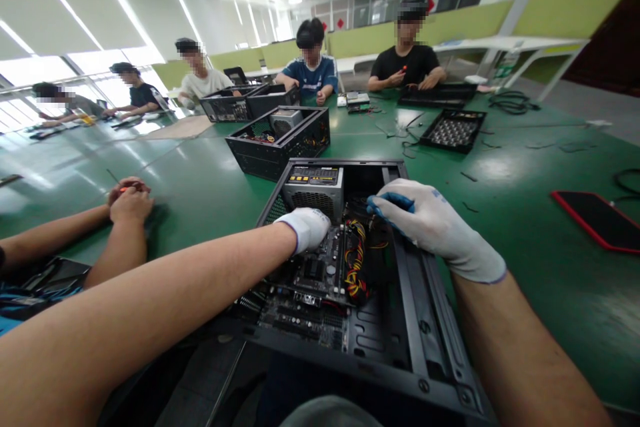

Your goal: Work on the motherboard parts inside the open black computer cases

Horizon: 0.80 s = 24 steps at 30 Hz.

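An open black computer case point(417, 307) lies in front of me, its inside facing up. My left hand point(307, 227), in a white glove, reaches into it over the motherboard point(320, 270), just below the silver power supply point(315, 197); its fingers are hidden from me. My right hand point(423, 217), in a white glove with blue fingertips, is closed in a pinch over the case's right side, near dark cables. What it pinches, if anything, I cannot make out. Between the hands runs a bundle of yellow, red and black cables point(356, 267).
Another open case point(280, 140) stands just beyond mine on the green table point(200, 180). A co-worker's hands point(131, 199) hold a screwdriver at left. A black tray-like panel point(453, 130) and loose cables lie behind; a red-edged black mat point(597, 217) is at right. Several people sit across.
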Each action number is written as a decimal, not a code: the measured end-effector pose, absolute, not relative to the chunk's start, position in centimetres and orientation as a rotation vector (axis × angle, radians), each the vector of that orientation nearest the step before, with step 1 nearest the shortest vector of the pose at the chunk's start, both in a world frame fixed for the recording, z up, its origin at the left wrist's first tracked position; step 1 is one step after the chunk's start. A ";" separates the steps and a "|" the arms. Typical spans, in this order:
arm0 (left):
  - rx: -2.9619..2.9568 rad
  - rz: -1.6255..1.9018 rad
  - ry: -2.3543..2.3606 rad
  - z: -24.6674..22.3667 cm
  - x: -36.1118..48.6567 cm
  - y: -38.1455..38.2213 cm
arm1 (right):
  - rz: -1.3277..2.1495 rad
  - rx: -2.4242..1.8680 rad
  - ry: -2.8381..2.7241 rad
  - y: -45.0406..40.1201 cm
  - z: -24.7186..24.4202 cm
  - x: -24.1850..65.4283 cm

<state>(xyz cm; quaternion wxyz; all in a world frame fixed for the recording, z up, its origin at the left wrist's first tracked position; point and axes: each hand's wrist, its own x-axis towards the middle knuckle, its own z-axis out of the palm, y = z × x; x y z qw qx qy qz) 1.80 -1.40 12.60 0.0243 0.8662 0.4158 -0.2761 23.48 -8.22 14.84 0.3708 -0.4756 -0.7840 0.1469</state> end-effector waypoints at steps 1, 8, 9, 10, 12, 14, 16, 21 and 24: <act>2.688 -0.848 1.284 12.5 1.8 -1.4 | 0.377 -1.224 -2.013 -8.2 14.8 23.5; 2.700 -0.898 1.193 12.2 2.3 -1.2 | 0.371 -1.236 -2.019 -8.2 14.9 23.4; 2.698 -0.910 1.171 12.3 2.4 -1.2 | 0.369 -1.237 -2.022 -8.2 14.9 23.4; 2.695 -0.918 1.149 12.4 2.5 -1.2 | 0.369 -1.239 -2.025 -8.3 15.0 23.4; 2.692 -0.919 1.119 12.6 2.5 -1.3 | 0.376 -1.247 -2.023 -8.4 15.1 23.4; 2.688 -0.899 1.115 12.7 2.4 -1.3 | 0.387 -1.259 -2.020 -8.4 15.2 23.3; 2.678 -0.860 1.130 12.8 2.2 -1.1 | 0.400 -1.278 -2.011 -8.4 15.3 23.3; 2.657 -0.687 1.183 12.9 1.8 -1.1 | 0.403 -1.320 -1.912 -8.4 14.4 23.4; 2.655 -0.595 1.191 13.5 1.5 -2.1 | 0.341 -1.421 -1.645 -9.1 13.0 23.8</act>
